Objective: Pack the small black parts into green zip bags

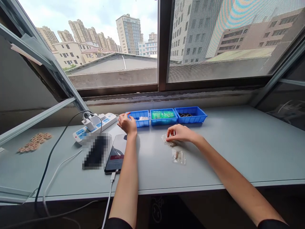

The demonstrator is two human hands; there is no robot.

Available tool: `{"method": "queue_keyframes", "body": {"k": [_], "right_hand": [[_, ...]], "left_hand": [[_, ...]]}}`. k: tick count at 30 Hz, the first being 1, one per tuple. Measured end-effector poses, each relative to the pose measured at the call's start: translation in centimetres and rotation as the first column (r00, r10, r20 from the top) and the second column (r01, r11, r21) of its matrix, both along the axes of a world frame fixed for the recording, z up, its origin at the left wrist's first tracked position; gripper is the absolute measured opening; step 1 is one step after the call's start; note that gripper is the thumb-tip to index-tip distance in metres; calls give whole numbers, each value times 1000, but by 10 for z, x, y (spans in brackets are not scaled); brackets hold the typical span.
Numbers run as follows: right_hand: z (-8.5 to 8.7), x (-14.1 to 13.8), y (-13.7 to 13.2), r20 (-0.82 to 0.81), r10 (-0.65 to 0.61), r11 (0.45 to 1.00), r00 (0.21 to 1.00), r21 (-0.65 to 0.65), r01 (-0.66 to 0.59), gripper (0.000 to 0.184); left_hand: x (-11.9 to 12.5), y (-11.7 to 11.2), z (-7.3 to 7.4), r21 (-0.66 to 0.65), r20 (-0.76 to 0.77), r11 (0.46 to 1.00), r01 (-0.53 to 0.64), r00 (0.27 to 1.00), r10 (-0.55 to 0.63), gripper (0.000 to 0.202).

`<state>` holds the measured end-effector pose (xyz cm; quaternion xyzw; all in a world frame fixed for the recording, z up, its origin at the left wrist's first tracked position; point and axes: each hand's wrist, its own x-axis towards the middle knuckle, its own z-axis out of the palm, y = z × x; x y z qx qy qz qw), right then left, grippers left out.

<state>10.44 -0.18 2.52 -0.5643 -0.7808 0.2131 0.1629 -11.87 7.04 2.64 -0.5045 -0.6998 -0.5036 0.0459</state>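
Note:
My left hand point(127, 123) reaches to the near left corner of the left blue bin point(139, 118), its fingers curled at the rim; whether it holds anything is hidden. My right hand point(179, 133) rests on the table with its fingertips pinched on a small clear plastic bag point(168, 142). A second clear bag with small brownish parts point(178, 156) lies just in front of it. The middle blue bin point(163, 116) holds green packets, and the right blue bin point(190, 114) holds small dark parts.
A white power strip point(95, 126) with plugs and cables sits at the left. A phone point(116, 154) on a charging cable lies under my left forearm, beside a blurred dark object point(96, 152). Small brown pieces point(34, 142) lie far left. A window is behind the table.

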Motion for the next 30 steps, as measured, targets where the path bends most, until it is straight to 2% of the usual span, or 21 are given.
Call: {"method": "queue_keyframes", "body": {"k": [2, 5, 8, 10, 12, 14, 17, 19, 24, 30], "right_hand": [[1, -1, 1, -82, 3, 1000, 997, 4, -3, 17], [2, -3, 3, -345, 4, 999, 939, -47, -21, 28], [1, -6, 7, -594, -60, 998, 802, -42, 44, 40], [-1, -6, 11, -708, -104, 993, 699, -30, 118, 46], [-3, -6, 14, -782, -128, 985, 610, -30, 169, 51], [-3, -5, 17, -822, -137, 979, 553, -28, 200, 53], [-3, -4, 18, -852, -158, 975, 499, -55, 216, 54], [-2, -3, 17, -858, -158, 979, 489, -72, 192, 53], [-1, -7, 13, -822, -105, 990, 560, -32, 139, 49], [-1, -9, 13, -810, -55, 966, 584, 105, 237, 33]], "left_hand": [[5, -1, 1, 60, -40, 996, 69, 997, -67, 23], [19, -6, 2, 176, -172, 950, 258, 958, -229, 21], [38, -14, -1, 205, -357, 850, 485, 846, -396, 14], [50, -19, -4, 158, -472, 773, 614, 735, -488, 12], [59, -22, -8, 119, -548, 713, 691, 644, -533, 15], [64, -22, -11, 117, -585, 682, 722, 605, -540, 18], [65, -22, -13, 166, -584, 660, 732, 613, -533, 21], [64, -23, -12, 201, -552, 654, 729, 636, -539, 22], [65, -29, -11, 277, -428, 663, 696, 707, -564, 23], [65, -33, -12, 300, -365, 644, 704, 708, -604, 22]]}}
